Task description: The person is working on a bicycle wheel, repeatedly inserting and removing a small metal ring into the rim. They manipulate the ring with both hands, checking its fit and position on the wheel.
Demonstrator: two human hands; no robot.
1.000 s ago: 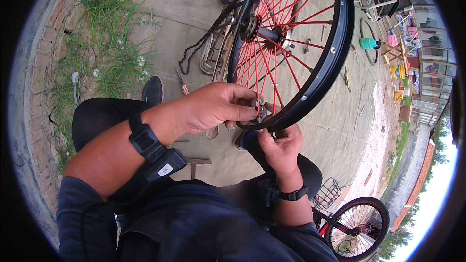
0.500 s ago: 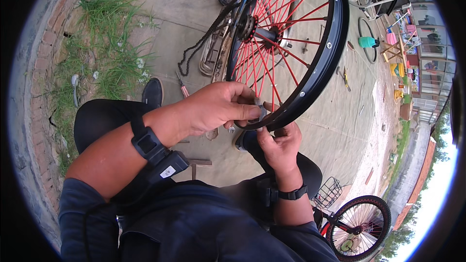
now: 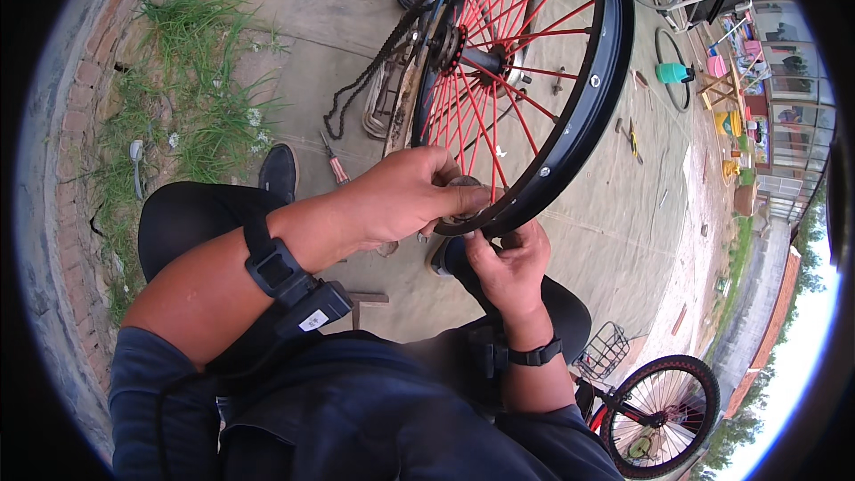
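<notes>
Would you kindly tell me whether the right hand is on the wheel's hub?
No, the right hand is at the lower rim, apart from the hub.

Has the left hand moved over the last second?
Yes, slightly: the left hand has shifted right, judged against the red-handled tool on the ground.

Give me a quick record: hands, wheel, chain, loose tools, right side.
Left hand: pinches a small grey metal piece beside the spokes
Right hand: at the rim's lower part, apparently touching it
Wheel: black rim, red spokes
Chain: dark, hanging left of the wheel
Loose tools: red-handled tool, yellow-handled tool
Right side: second bicycle wheel, teal container
</notes>
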